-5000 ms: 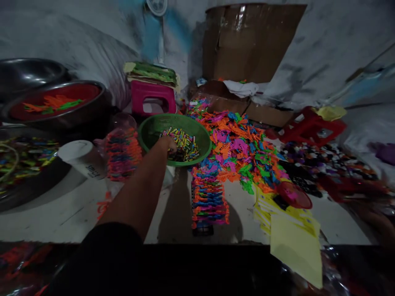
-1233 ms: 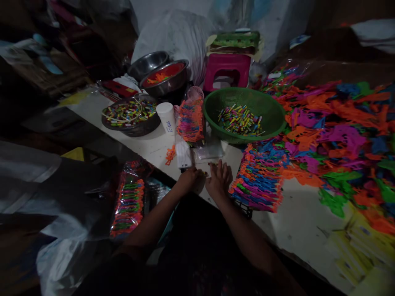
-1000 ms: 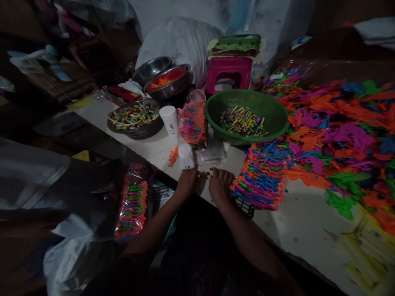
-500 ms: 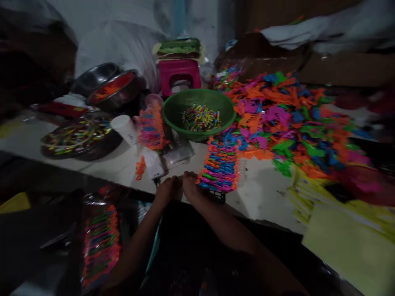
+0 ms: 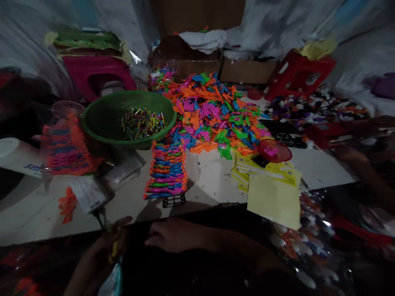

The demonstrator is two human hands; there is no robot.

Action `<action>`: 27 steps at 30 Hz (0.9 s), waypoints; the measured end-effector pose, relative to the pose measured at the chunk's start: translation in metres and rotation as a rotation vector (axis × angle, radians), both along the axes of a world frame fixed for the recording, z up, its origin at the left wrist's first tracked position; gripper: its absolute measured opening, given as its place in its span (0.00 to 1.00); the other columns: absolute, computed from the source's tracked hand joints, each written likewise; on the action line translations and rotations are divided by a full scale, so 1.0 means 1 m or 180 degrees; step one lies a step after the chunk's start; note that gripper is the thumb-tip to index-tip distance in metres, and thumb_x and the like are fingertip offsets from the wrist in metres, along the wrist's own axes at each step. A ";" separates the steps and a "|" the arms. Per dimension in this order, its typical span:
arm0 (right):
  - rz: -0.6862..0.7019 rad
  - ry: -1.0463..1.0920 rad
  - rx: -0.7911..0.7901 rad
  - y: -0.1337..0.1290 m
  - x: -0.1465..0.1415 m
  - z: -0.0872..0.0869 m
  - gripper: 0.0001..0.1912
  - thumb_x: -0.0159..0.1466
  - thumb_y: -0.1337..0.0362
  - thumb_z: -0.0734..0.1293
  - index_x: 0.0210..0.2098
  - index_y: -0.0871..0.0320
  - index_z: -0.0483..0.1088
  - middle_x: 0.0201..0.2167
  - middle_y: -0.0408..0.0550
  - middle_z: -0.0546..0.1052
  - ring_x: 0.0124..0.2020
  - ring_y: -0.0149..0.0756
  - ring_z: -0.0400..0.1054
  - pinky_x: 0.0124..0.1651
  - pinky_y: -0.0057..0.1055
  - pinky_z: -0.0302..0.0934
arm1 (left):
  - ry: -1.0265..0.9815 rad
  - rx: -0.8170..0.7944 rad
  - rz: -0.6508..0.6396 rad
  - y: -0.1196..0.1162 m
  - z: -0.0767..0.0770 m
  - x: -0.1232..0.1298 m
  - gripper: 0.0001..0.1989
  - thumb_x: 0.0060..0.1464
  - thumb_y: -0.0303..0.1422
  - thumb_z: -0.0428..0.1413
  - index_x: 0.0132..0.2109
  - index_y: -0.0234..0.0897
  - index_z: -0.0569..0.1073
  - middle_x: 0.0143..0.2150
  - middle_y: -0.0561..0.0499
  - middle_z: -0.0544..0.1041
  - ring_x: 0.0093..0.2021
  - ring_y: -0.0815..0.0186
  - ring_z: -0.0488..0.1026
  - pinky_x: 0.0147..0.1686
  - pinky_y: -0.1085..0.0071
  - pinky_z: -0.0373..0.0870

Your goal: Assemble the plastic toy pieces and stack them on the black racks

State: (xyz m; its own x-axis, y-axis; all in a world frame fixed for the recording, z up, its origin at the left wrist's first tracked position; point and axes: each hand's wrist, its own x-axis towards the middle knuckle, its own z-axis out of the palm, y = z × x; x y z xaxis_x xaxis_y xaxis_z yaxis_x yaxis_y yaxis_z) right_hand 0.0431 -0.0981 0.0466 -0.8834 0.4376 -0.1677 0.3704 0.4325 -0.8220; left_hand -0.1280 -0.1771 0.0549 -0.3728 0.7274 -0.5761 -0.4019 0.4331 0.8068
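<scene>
At the table's front edge, lower left, my left hand [image 5: 106, 244] has its fingers curled around a small yellow piece [image 5: 115, 249]. To its right my right hand [image 5: 173, 234] hangs near the edge with its fingers bent; what they hold, if anything, is hidden. Beyond it a stacked row of colourful plastic pieces [image 5: 168, 170] stands on a black rack [image 5: 173, 200]. A green basin [image 5: 129, 142] holds many small coloured sticks [image 5: 143, 123]. Behind the row lies a big heap of orange, pink, blue and green plastic pieces [image 5: 210, 111].
Yellow cards [image 5: 274, 197] and a red basket [image 5: 274, 150] lie to the right. A bagged row of pieces [image 5: 66, 144], a white box [image 5: 89, 193] and orange pieces [image 5: 67, 204] are at left. Another person's arm [image 5: 361, 164] reaches in at far right.
The view has swung to the right, bringing the red stool and another person's arms into sight. My hands have moved apart, and a yellow piece now shows in my left hand.
</scene>
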 end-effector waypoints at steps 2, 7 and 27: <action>-0.0517 0.0369 -0.0913 0.007 0.034 0.011 0.16 0.62 0.52 0.56 0.34 0.57 0.66 0.20 0.38 0.68 0.19 0.24 0.61 0.22 0.20 0.54 | -0.0637 -0.0178 -0.0414 0.003 -0.002 0.026 0.13 0.37 0.35 0.60 0.33 0.36 0.74 0.17 0.53 0.66 0.21 0.67 0.65 0.22 0.69 0.66; -0.1922 0.0415 -0.1023 0.020 0.072 0.014 0.17 0.62 0.52 0.55 0.32 0.57 0.67 0.14 0.36 0.64 0.16 0.25 0.59 0.22 0.22 0.55 | -0.2005 0.0128 -0.1099 0.044 -0.028 0.095 0.16 0.43 0.41 0.60 0.38 0.37 0.72 0.35 0.47 0.75 0.39 0.62 0.72 0.41 0.64 0.69; -0.4062 0.0004 0.1730 0.152 0.132 -0.041 0.20 0.60 0.59 0.58 0.47 0.64 0.65 0.49 0.60 0.67 0.53 0.42 0.57 0.52 0.39 0.54 | -0.1390 0.0137 -0.1220 0.102 -0.047 0.156 0.21 0.38 0.35 0.64 0.41 0.36 0.68 0.30 0.54 0.73 0.23 0.73 0.70 0.19 0.80 0.60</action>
State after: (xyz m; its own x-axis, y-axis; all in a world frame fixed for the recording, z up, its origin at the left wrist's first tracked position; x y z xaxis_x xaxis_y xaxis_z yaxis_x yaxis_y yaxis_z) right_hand 0.1753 0.0543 0.0059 0.1728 0.9435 0.2828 0.7470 0.0616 -0.6620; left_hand 0.0279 -0.0749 0.0076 0.1873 0.7896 -0.5843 -0.5224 0.5838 0.6215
